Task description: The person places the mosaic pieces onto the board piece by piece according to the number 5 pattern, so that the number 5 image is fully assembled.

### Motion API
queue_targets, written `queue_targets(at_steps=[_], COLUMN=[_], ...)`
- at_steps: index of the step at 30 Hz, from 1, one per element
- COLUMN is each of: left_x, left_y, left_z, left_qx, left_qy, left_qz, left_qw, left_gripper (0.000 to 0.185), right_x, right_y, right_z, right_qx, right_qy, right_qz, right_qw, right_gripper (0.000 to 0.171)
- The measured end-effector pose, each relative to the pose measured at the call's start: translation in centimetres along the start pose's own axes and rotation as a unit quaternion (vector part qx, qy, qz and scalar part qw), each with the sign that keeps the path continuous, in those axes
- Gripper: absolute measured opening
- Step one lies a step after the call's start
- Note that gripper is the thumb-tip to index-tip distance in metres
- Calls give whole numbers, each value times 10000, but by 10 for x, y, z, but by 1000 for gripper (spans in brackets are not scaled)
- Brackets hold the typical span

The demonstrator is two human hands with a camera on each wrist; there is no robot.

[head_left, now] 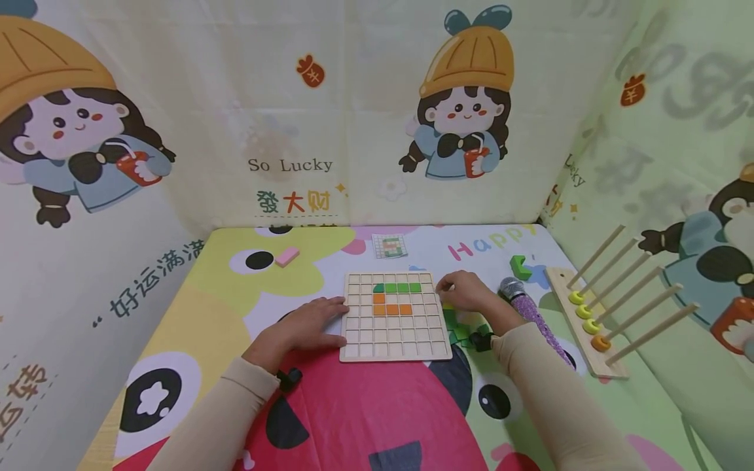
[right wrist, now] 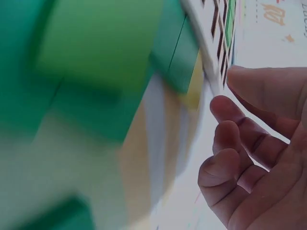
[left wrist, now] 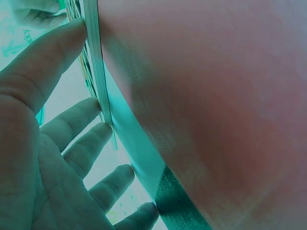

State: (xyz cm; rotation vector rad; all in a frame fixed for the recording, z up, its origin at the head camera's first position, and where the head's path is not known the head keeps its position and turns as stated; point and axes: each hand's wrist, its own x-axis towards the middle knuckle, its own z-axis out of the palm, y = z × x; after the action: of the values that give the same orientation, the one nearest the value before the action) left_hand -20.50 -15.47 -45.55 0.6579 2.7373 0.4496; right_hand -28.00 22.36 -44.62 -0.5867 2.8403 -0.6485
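Observation:
A square wooden grid board (head_left: 396, 350) lies in front of me. In its upper left part sit a row of green tiles (head_left: 402, 288) and several orange tiles (head_left: 391, 309). My left hand (head_left: 306, 325) rests at the board's left edge. In the left wrist view its thumb and fingers are spread, fingertips right at the board's side (left wrist: 98, 62). My right hand (head_left: 465, 292) is at the upper right edge of the board, fingers loosely bent. The right wrist view shows a gap between thumb and index finger, with nothing held. Loose green pieces (head_left: 462, 328) lie under the right wrist.
A small pattern card (head_left: 390, 246) lies behind the board, a pink block (head_left: 287, 256) at the back left. To the right are a green notched block (head_left: 521, 268), a purple glitter microphone (head_left: 533, 315) and a wooden peg stand (head_left: 612, 369) with yellow and orange rings.

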Motion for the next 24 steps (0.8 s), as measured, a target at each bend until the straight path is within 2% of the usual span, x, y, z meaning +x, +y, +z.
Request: queue_targets(at_steps=[11,18,24], left_x=[-1,0,1], left_y=[-2,-3,-3], left_z=[-1,0,0], left_qx=[-65,-25,12], left_qy=[15,43,52], left_qz=[-39,42,35], left_qw=[10000,10000,10000], left_gripper=[80,80,80], right_x=[-10,-14,-17], right_y=[7,10,14], right_z=[-6,-3,-1], right_qx=[-586,-671,-566], right_qy=[-539,-454,-328], right_qz=[-279,-351,-302], right_qw=[9964,9961,9974], right_gripper=[24,22,8])
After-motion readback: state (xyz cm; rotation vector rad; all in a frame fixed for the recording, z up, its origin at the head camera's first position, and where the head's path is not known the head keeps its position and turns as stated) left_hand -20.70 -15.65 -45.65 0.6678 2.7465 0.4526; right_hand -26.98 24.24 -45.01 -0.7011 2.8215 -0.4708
